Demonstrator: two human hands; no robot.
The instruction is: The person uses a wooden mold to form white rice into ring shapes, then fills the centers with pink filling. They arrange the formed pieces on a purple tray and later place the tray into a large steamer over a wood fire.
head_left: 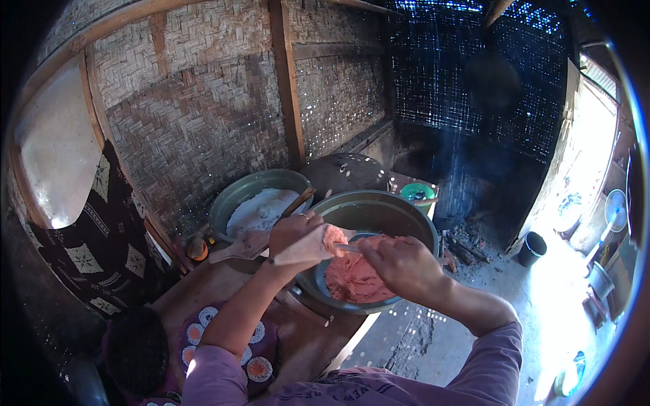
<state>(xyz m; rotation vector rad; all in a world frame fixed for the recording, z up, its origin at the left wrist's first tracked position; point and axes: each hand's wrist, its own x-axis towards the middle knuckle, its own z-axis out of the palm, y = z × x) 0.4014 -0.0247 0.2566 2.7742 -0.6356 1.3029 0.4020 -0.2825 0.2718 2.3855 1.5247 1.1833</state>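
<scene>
Head cam: left hand (296,230) is clutching a pale, tapered holder (306,250), fingers bending round it, with a pink dough lump (332,239) sitting at its end. Right hand's (401,266) fingers are pinching a skinny utensil (348,247) against the lump, above a green basin (362,204).

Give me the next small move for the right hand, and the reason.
Probably press the utensil lightly along the pink clump: the right hand holds it with its tip at the clump, while the left hand holds the pale tapered piece bearing it.
</scene>
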